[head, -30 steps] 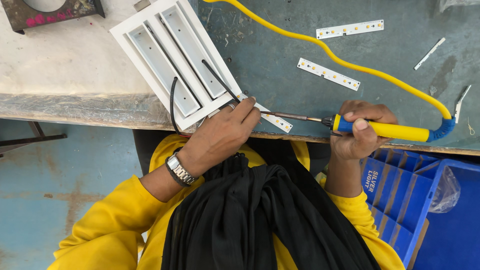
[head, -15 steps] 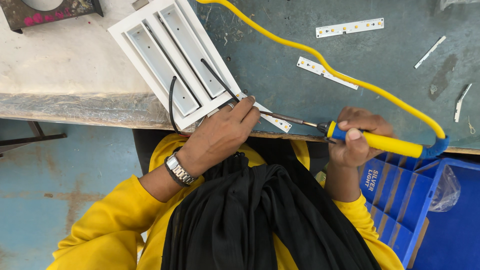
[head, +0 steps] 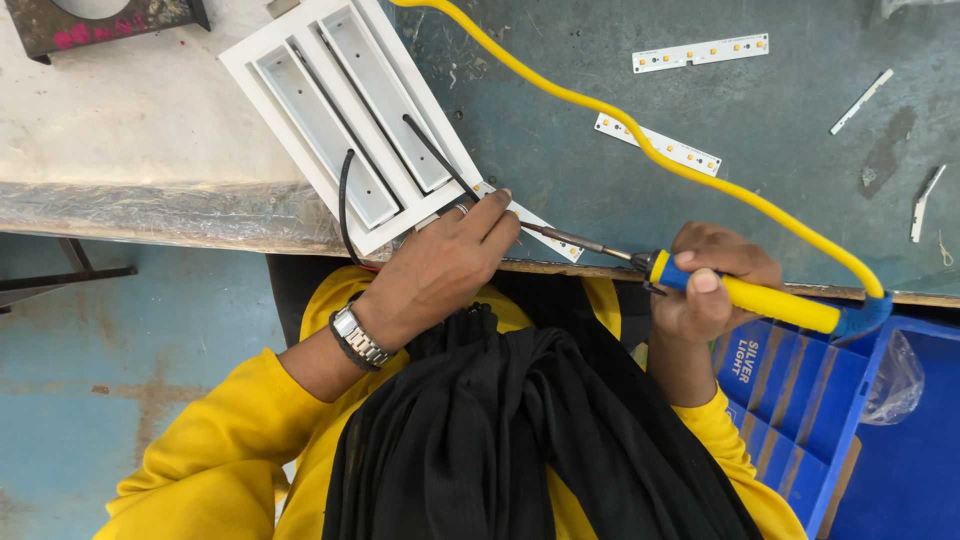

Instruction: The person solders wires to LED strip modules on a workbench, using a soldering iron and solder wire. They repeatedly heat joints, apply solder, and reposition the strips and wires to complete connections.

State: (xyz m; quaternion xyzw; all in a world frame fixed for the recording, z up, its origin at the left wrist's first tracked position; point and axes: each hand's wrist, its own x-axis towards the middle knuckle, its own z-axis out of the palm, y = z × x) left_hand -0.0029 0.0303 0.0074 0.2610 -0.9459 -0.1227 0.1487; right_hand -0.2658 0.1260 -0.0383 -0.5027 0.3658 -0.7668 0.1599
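Note:
My left hand point(head: 440, 268) rests at the table's near edge, fingers pressing a thin black wire point(head: 440, 158) onto a white LED strip point(head: 530, 220) beside a white rectangular light housing point(head: 345, 120). My right hand point(head: 712, 282) grips a soldering iron point(head: 745, 296) with a yellow and blue handle. Its metal tip point(head: 560, 236) points left and reaches the strip just by my left fingertips. A yellow cable point(head: 640, 140) runs from the iron across the table.
Two more LED strips point(head: 700, 50) point(head: 655, 142) and small white slivers point(head: 860, 100) lie on the grey-green table top point(head: 800, 170). A blue plastic crate point(head: 850, 420) stands at the lower right. A dark metal piece point(head: 100, 20) sits at the far left.
My right hand has moved the soldering iron leftward, bringing the tip closer to the strip by my left fingers. The yellow cable shifted with it. My left hand stays put.

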